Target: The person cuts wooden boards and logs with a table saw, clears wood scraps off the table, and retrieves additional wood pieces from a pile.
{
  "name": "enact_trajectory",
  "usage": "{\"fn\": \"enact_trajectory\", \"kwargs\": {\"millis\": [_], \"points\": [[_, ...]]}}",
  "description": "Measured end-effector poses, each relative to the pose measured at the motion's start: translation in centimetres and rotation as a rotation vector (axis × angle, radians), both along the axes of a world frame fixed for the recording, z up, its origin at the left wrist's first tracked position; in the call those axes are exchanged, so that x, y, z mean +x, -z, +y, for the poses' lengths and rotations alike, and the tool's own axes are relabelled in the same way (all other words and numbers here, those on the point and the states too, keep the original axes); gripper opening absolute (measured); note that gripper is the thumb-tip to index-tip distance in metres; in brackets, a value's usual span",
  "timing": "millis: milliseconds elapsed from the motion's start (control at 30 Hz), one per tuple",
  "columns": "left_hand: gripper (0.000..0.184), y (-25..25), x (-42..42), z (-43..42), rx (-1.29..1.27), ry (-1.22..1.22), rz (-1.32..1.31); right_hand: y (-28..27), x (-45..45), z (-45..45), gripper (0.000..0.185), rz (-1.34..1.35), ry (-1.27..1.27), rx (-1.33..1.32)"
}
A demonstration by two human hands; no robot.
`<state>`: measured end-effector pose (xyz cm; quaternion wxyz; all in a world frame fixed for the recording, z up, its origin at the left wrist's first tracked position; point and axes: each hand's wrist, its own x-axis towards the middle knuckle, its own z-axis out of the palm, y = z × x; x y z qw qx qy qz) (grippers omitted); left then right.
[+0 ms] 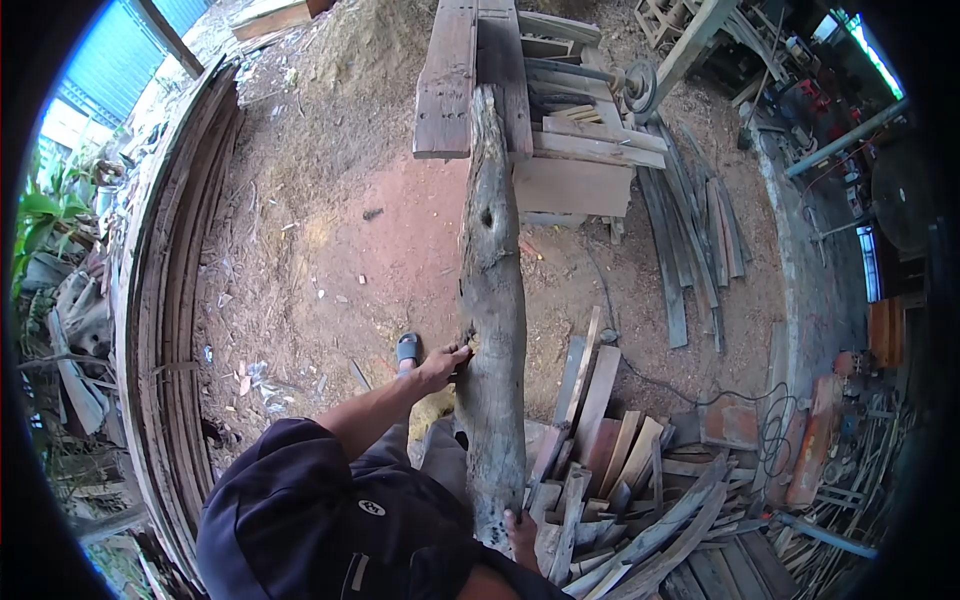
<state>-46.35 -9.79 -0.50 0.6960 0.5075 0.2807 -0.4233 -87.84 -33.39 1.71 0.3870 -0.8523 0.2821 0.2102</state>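
Observation:
A long weathered log (493,300) runs from near my body up to the plank bench (445,85), its far end resting on the bench planks. My left hand (443,366) is closed on the log's left edge near a dark notch, fingertips hooked at the wood. Low in the view, my right hand (521,535) is at the log's near end, on its right side, with fingers wrapped against the wood. The log has a dark knot hole in its upper half.
Long stacked boards (165,290) line the left side. Scrap wood (620,460) is piled at the lower right, beside a black cable (665,388). More planks (685,250) lie right of the bench. A wooden post (690,50) stands at the upper right.

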Motion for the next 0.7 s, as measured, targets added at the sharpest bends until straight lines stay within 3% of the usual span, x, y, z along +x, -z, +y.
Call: {"fn": "enact_trajectory", "kwargs": {"millis": [267, 500, 700], "points": [[0.03, 0.0, 2.7, 0.2, 0.052, 0.024, -0.058, 0.2, 3.3, 0.4, 0.059, 0.025, 0.037, 0.014], [0.026, 0.6, 6.0, -0.2, 0.054, 0.021, -0.113, -1.6, 8.0, 0.4, 0.064, -0.017, 0.081, 0.043], [0.025, 1.4, 10.5, 0.2, 0.086, -0.017, -0.198, 1.5, 10.9, 1.0, 0.058, -0.026, 0.041, -0.014]]}}
